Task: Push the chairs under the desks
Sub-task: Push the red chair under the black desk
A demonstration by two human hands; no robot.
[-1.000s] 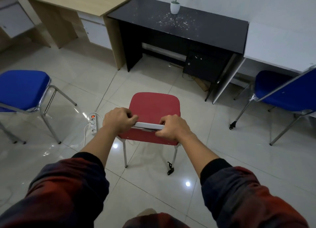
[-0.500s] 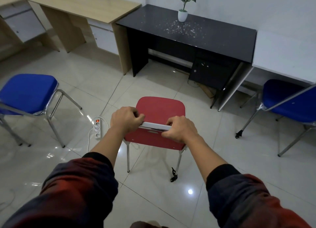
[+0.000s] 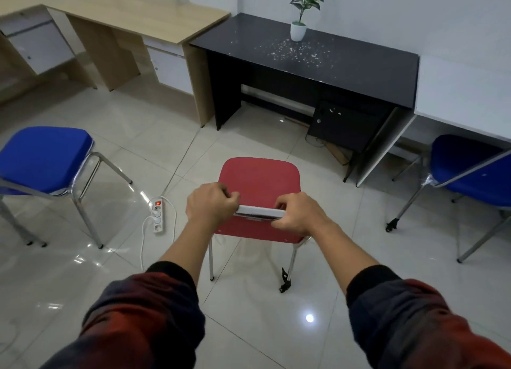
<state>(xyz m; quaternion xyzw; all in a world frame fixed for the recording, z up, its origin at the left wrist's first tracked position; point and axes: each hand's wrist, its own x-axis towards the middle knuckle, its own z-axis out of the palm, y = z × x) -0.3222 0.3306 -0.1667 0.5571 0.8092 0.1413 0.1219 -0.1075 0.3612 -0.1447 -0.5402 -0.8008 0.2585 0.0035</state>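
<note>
Left hand [image 3: 211,204], right hand [image 3: 297,215] both clamped on red chair [image 3: 258,179] backrest top; seat beyond knuckles, facing black desk [image 3: 345,61].

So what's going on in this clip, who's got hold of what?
A person grips the top of the red chair's backrest with both hands, left hand and right hand, facing the black desk. The chair stands out on the tiled floor, not yet under the desk. Two blue chairs, one at the left and one at the right, also stand away from the desks.
</note>
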